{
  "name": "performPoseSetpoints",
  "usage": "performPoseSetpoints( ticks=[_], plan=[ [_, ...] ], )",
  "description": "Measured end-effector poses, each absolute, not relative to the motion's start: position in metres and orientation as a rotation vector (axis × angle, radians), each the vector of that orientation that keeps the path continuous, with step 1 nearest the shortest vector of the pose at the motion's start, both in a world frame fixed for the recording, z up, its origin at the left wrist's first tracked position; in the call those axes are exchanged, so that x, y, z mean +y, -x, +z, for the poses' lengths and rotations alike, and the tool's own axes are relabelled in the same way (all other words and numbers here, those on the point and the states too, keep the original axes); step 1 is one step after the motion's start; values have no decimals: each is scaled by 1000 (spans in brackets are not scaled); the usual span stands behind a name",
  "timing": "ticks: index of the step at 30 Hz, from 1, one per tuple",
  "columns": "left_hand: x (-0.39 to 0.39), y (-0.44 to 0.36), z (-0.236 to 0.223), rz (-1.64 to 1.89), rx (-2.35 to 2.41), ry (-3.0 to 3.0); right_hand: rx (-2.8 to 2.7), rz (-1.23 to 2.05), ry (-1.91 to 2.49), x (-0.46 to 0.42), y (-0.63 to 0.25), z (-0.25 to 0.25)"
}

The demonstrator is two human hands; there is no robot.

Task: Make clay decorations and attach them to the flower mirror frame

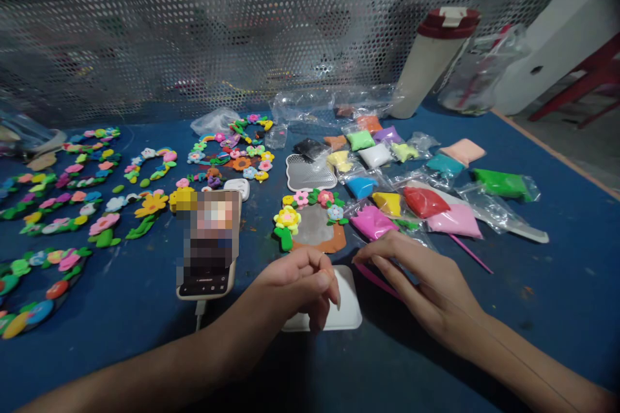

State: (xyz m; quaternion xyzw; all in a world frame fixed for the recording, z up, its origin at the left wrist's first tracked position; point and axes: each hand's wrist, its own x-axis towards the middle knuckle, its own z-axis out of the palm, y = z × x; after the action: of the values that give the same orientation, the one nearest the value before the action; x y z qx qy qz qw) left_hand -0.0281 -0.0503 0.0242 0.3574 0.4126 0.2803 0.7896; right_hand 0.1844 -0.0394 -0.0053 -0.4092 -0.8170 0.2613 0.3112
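My left hand point(303, 284) hovers over a white rectangular board point(347, 310). Its fingers are curled, with the thumb against the index finger; whatever may be between them is hidden. To the right, my right hand point(416, 277) reaches low over the table with fingers stretched. Its fingertips are beside the end of a pink strip-like tool point(382, 282); whether they touch it I cannot tell. Just beyond the board lies a small mirror point(314, 226) whose brown frame point(334, 244) bears clay flowers, among them a yellow flower point(287, 219), and green leaves.
Bags of coloured clay, including a magenta bag point(372, 222) and a red bag point(426, 201), spread at right. A phone point(208, 251) with its cable stands left. Flower-decorated frames point(62, 261) cover the left side. A tumbler point(433, 64) stands before the perforated metal panel point(217, 32).
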Motion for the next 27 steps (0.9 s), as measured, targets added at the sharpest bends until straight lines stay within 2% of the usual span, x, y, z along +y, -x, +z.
performPoseSetpoints(
  ticks=[27],
  plan=[
    [-50, 29, 20, 591, 865, -837, -2196, 648, 1090, -39, -183, -1]
  ],
)
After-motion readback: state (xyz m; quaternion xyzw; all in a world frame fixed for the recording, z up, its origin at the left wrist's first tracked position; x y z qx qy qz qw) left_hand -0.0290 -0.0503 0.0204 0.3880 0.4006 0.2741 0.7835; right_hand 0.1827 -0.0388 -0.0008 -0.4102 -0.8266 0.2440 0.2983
